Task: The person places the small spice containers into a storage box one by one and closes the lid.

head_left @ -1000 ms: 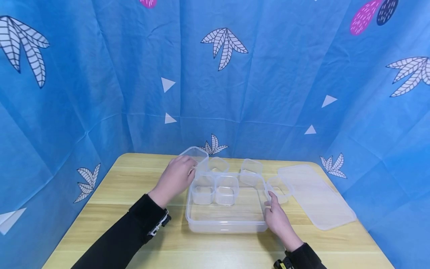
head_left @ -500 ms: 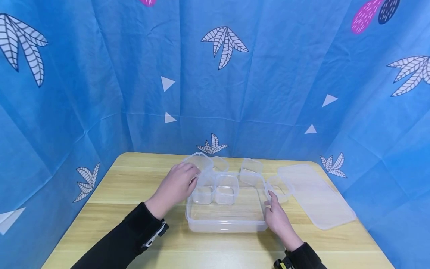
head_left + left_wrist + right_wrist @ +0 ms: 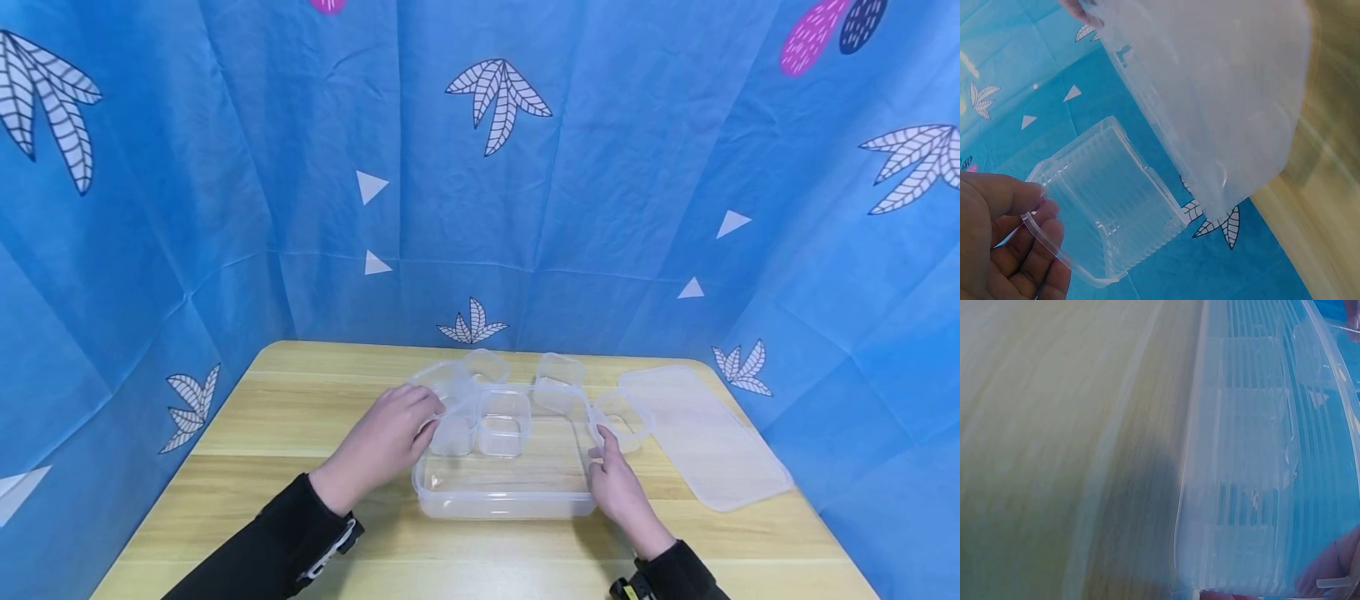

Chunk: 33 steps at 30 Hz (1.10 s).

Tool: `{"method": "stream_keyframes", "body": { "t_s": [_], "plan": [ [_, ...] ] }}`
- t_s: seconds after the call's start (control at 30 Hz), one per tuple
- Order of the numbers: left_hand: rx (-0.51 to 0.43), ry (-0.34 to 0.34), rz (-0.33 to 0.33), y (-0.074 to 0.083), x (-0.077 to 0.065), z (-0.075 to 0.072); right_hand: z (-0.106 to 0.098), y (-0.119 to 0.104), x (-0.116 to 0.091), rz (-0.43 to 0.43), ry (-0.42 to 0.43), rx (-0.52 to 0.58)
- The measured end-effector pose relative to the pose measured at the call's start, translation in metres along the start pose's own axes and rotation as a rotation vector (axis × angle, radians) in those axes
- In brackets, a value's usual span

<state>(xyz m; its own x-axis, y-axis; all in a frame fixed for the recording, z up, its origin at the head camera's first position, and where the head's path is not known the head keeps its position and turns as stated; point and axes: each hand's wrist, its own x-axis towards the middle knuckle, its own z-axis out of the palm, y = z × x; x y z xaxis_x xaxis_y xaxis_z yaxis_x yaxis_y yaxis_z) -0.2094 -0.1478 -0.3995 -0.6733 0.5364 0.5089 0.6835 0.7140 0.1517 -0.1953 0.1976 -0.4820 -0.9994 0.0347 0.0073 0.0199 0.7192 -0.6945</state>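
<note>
Nr lid [image 3: 708, 442], spare tubs [image 3: 561, 377]: L hand [image 3: 384, 437] w/ tub [image 3: 1113, 194], R hand [image 3: 621, 485] round tray edge [image 3: 508, 506]

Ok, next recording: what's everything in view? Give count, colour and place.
large box: 1, clear, on table
inside containers: 2, clear, in large box
back containers: 2, clear, behind it
right container: 1, clear, right of it
held container: 1, clear, in left hand
flat lid: 1, translucent white, on table, right
table: 1, pale wood, below
patterned cloth: 1, blue, behind and beside table
sleeves: 2, black, arms
wrist devices: 2, mostly black, wrists
left hand: 1, bare, pinching held container
right hand: 1, bare, large box's right side
</note>
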Motion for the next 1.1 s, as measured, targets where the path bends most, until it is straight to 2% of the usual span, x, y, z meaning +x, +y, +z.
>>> {"method": "stream_keyframes", "body": {
  "t_s": [0.73, 1.1],
  "plan": [
    [-0.034, -0.015, 0.124, 0.005, -0.020, 0.010, 0.000, -0.002, 0.000, 0.012, -0.006, 0.027],
    [-0.042, -0.041, 0.128, 0.009, -0.026, 0.010, 0.000, -0.003, 0.000, 0.013, -0.007, 0.022]
  ]
}}
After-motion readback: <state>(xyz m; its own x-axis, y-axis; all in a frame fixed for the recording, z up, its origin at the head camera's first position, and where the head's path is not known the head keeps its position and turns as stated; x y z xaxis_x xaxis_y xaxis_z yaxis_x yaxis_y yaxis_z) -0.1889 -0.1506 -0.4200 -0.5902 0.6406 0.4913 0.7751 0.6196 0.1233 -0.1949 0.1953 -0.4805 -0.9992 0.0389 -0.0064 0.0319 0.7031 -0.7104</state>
